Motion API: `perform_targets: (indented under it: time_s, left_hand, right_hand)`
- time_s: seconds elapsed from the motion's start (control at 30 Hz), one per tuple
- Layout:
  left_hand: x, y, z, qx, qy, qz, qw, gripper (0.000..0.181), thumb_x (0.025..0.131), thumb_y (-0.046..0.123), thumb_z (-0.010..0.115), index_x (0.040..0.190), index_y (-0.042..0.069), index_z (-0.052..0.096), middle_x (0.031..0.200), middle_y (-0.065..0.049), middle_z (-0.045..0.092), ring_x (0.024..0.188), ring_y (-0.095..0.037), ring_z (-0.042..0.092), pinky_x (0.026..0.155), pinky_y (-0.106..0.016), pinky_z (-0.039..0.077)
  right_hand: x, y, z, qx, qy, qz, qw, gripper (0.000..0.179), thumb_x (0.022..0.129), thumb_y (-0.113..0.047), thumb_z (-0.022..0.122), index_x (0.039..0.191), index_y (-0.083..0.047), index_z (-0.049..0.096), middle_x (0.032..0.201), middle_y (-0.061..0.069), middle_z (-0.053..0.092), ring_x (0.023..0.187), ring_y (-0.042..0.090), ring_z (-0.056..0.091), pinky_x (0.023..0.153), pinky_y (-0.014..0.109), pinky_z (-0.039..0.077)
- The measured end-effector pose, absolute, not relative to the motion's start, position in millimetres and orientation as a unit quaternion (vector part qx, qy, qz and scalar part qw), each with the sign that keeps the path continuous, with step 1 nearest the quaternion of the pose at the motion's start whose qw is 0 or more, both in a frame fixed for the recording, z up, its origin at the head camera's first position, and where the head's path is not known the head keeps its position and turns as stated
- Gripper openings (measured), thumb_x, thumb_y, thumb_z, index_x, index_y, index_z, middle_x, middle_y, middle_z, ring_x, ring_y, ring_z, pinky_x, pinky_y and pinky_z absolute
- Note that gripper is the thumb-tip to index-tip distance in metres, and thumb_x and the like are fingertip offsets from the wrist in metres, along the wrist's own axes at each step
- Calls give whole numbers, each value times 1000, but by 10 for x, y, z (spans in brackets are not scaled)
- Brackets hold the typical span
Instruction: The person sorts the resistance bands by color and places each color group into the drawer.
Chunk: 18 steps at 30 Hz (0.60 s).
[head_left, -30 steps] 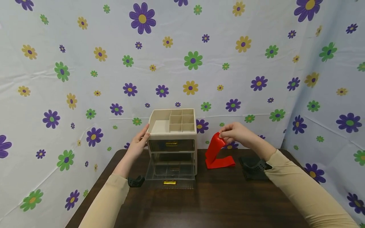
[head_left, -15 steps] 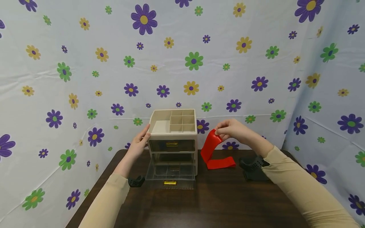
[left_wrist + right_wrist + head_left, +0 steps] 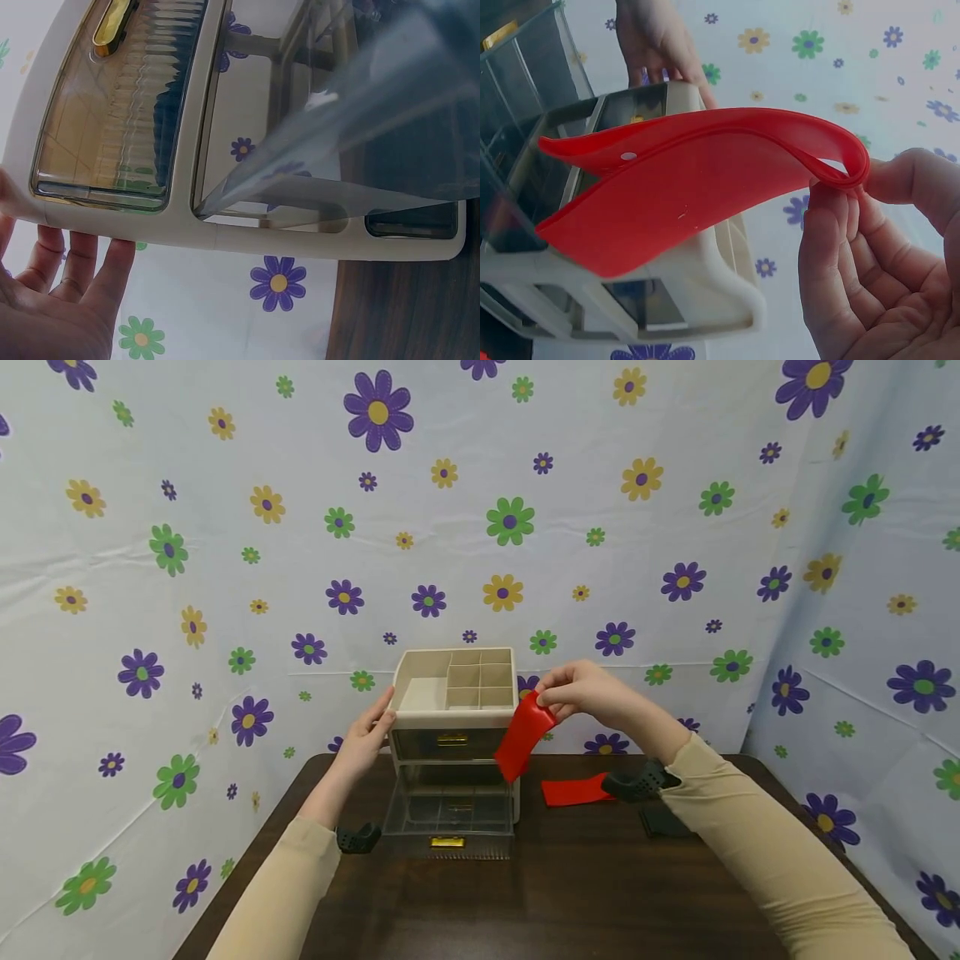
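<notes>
A cream desktop drawer unit with a divided open tray on top stands at the table's middle. Its middle see-through drawer is pulled out; the smoky top drawer is closed. My left hand rests on the unit's upper left side, fingers fairly straight. Beside the unit's upper right front, my right hand pinches the fold of a flat red flexible band between thumb and fingers. The band hangs doubled, its lower end in front of the unit's right edge.
Another flat red piece lies on the dark table right of the unit. Further right is a dark flat item, partly hidden by my right sleeve. A flower-patterned cloth hangs behind. Black straps circle both wrists.
My right hand has carried the red band left and slightly up, from above the red piece on the table to the unit's right front. My left hand stays put.
</notes>
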<state>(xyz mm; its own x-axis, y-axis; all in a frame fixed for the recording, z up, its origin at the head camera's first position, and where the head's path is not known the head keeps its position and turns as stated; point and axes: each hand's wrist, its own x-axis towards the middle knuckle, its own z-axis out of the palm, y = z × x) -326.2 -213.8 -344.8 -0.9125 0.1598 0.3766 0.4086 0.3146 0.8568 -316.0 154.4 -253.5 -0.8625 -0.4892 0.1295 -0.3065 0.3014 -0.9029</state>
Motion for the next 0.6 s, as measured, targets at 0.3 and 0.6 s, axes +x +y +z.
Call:
perform_targets:
  time_s: [0.3, 0.6]
  left_hand:
    - [-3135, -2086, -3346, -175, -812, -546, 112, 50, 105, 15, 41, 152, 5, 26, 138, -34, 41, 118, -46, 46, 96, -59, 42]
    - [-3169, -2105, -3374, -172, -807, -553, 114, 50, 105, 15, 42, 152, 6, 27, 135, -34, 44, 116, -44, 47, 95, -58, 43]
  right_hand:
    - [-3163, 1320, -2525, -267, 793, -540, 97, 19, 89, -8, 64, 99, 8, 65, 88, 16, 68, 70, 24, 67, 70, 37, 58]
    - [-3148, 1120, -2540, -282, 779, -548, 113, 16, 87, -4, 62, 96, 8, 64, 85, 15, 68, 67, 21, 66, 68, 37, 58]
